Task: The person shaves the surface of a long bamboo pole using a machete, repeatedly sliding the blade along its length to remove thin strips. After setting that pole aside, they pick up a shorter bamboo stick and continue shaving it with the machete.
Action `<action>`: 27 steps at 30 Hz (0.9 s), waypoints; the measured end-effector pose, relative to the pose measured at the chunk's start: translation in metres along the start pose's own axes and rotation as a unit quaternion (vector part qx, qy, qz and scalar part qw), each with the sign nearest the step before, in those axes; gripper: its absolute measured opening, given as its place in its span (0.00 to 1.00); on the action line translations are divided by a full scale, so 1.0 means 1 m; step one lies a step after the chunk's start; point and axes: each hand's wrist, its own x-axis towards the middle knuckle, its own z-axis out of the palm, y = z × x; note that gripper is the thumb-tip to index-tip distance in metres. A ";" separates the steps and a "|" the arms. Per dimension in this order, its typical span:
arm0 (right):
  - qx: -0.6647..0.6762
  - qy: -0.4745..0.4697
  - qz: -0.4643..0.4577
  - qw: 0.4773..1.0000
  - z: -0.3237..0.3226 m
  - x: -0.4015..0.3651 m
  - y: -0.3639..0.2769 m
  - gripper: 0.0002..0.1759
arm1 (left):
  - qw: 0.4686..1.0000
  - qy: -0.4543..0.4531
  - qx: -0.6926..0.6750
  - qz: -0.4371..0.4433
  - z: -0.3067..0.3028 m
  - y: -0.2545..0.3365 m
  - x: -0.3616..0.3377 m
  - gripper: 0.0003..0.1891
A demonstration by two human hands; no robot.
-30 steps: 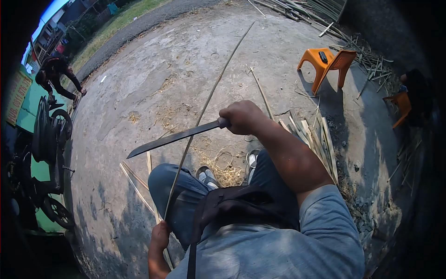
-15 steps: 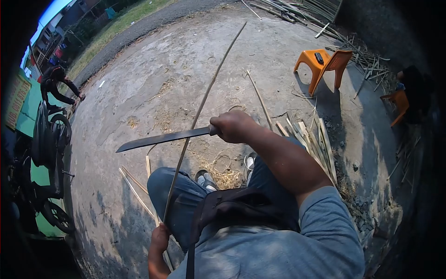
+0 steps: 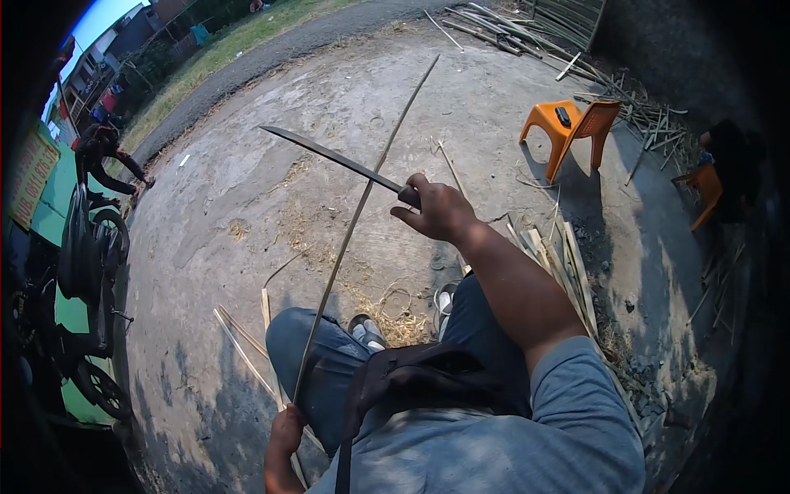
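Observation:
My right hand (image 3: 440, 212) grips the dark handle of a machete (image 3: 317, 151), its long blade pointing up and to the left. The blade crosses over a long thin bamboo strip (image 3: 350, 226) in this view. Low at the left, my left hand (image 3: 287, 428) is closed around the near end of that strip, beside my bent knee. From there the strip slants up and away past the blade, its far tip well out over the concrete. Pale shavings (image 3: 403, 321) lie between my feet.
Split bamboo pieces (image 3: 568, 272) lie to my right, and a few strips (image 3: 243, 350) to my left. An orange chair (image 3: 564, 136) carries a small black object. Motorbikes (image 3: 86, 255) stand at left near a bending person (image 3: 103, 160). Another person (image 3: 732, 165) sits at far right.
My right hand has moved right, and the machete blade has swung from nearly level to tip-up, crossing farther along the strip. My left hand keeps its hold on the strip.

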 end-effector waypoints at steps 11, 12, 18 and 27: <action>-0.062 -0.033 -0.294 0.953 0.016 0.000 -0.019 0.30 | 1.000 0.007 0.018 0.009 0.002 0.003 -0.001 0.47; -0.023 0.014 -0.278 0.960 0.017 0.003 -0.017 0.31 | 1.000 0.003 0.026 0.003 0.002 0.003 -0.001 0.48; -0.052 0.028 -0.193 0.979 0.007 -0.004 -0.016 0.27 | 0.999 0.009 0.018 0.025 0.004 0.006 0.000 0.49; -0.099 0.055 -0.303 0.946 0.012 -0.006 -0.024 0.26 | 1.000 0.000 0.019 -0.019 0.000 -0.004 -0.001 0.46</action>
